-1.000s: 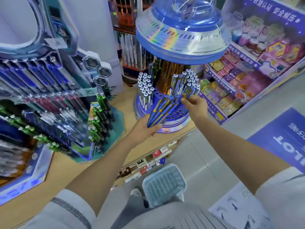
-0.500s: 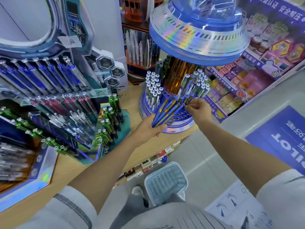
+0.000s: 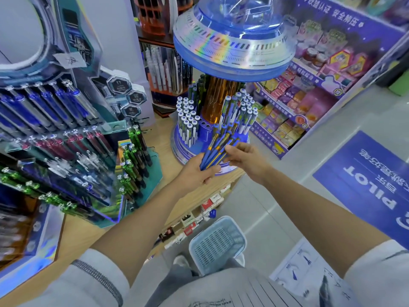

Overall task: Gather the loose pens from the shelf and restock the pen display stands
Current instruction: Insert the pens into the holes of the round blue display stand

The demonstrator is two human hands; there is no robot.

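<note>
I am watching the left hand (image 3: 195, 173) gripping a fanned bundle of blue pens (image 3: 215, 149). Its fingers and thumb are curling round the lower ends, and the pens are angling up and away toward the round pen stand (image 3: 180, 149). The right hand (image 3: 244, 159) is reaching in from the right, its thumb and fingertips pinching the bundle's right edge about halfway up; I cannot tell whether it is holding one pen or several. The bundle is hanging just in front of the stand's blue base, with its upper ends lying across a patch of open holes. That patch is sitting between the white-capped pens (image 3: 188, 120) standing on the left and a second cluster (image 3: 243, 111) standing on the right. The stand is sitting near the right end of the wooden shelf (image 3: 199, 191), with its iridescent canopy (image 3: 234, 52) spreading above the pens. Further left on the same shelf, a tiered display (image 3: 73, 138) is showing rows of blue, red and green pens. Down on the floor, a pale blue basket (image 3: 218, 242) is resting close to the person's legs, and a blue floor sign (image 3: 365, 173) reading PILOT is lying off to the right.
</note>
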